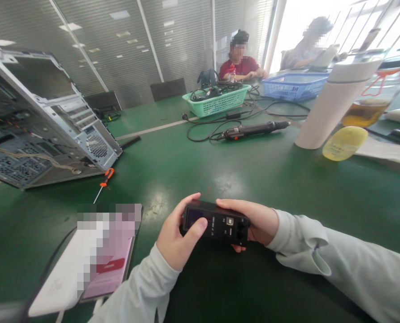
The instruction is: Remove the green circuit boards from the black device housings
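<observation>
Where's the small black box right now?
In the head view, the black box is just below centre, held between the left hand and the right hand.

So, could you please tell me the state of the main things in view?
Black device, held by left hand and right hand
Computer case, side open, insides exposed
Phone, screen lit
Orange-handled screwdriver, lying loose
Power screwdriver, lying down, corded
Green basket, holding cables
Pale bottle, lid on
Clear container, partly filled with amber liquid

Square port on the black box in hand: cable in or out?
Out: the square port shows its bare opening, no plug in it; the left hand and right hand hold the black box.
</observation>
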{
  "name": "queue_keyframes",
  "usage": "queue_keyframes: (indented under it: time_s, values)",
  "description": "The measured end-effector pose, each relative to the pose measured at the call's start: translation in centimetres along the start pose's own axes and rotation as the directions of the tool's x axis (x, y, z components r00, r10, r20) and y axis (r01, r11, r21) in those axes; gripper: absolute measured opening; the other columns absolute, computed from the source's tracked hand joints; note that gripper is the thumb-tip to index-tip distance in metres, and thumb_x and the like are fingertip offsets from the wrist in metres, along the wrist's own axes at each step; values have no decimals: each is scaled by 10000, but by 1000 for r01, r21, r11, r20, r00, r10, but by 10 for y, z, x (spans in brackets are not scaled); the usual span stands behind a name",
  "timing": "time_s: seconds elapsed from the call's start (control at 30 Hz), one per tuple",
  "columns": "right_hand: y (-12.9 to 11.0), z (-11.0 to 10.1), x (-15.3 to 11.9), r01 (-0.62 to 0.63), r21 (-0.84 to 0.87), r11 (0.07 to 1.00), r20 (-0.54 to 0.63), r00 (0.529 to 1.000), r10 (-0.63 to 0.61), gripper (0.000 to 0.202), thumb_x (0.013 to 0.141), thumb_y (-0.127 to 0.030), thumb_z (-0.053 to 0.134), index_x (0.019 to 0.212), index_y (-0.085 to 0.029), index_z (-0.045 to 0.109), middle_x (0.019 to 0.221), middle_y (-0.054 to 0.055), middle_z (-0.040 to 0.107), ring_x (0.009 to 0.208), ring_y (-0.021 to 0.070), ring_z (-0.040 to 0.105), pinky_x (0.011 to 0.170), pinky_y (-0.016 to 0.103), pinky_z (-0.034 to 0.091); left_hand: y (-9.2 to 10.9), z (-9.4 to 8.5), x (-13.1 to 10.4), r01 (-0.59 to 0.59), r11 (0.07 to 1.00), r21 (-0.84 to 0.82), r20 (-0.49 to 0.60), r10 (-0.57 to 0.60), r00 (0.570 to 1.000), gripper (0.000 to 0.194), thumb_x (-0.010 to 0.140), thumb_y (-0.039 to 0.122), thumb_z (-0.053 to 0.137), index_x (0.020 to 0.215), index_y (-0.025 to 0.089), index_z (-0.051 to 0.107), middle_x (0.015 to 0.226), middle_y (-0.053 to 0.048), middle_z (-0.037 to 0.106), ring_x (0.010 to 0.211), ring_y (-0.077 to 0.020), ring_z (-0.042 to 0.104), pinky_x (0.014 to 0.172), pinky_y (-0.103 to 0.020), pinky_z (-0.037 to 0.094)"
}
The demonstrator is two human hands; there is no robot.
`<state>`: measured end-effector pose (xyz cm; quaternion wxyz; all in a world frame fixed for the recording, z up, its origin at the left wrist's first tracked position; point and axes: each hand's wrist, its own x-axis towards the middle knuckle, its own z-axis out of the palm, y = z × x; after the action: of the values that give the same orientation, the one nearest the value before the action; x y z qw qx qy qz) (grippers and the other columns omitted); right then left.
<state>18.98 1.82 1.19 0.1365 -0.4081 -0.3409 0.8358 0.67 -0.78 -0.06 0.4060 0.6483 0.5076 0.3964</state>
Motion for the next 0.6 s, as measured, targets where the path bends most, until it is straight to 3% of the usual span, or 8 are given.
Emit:
queue_keyframes:
  time_s: [0.13,0.27,0.5,0.6]
  values:
    - [0,3,0,18,-12,1000,-9,1000,-18,430,985,-442,261,850,-120,512,521,8,518,385,105,511,344,151,401,1,4,-1,-13,1000,21,-74,15,997,388,825,456,521,1076,173,609,967,-64,681,914,-228,624,756,-298,498]
    - [0,3,1,16,-33,999,-18,1000,-17,450,992,-415,221,836,-113,516,497,7,502,377,101,503,348,147,400,0,4,-1,-60,994,87,-124,70,990,364,883,432,431,1056,179,628,1034,-63,673,990,-224,598,882,-321,439]
    - [2,0,0,51,-4,999,37,998,-51,474,977,-471,269,822,-106,531,503,12,505,396,99,505,368,145,401,-3,3,-1,-38,997,66,-133,47,990,477,918,479,316,1089,163,630,1072,-85,671,989,-238,597,958,-385,400]
    - [1,0,-1,40,11,999,23,999,-40,493,994,-429,210,791,-107,523,490,12,497,380,96,495,365,145,388,-3,1,0,-53,997,60,-121,60,991,456,904,469,360,1120,168,626,1106,-85,665,1029,-240,588,963,-377,408]
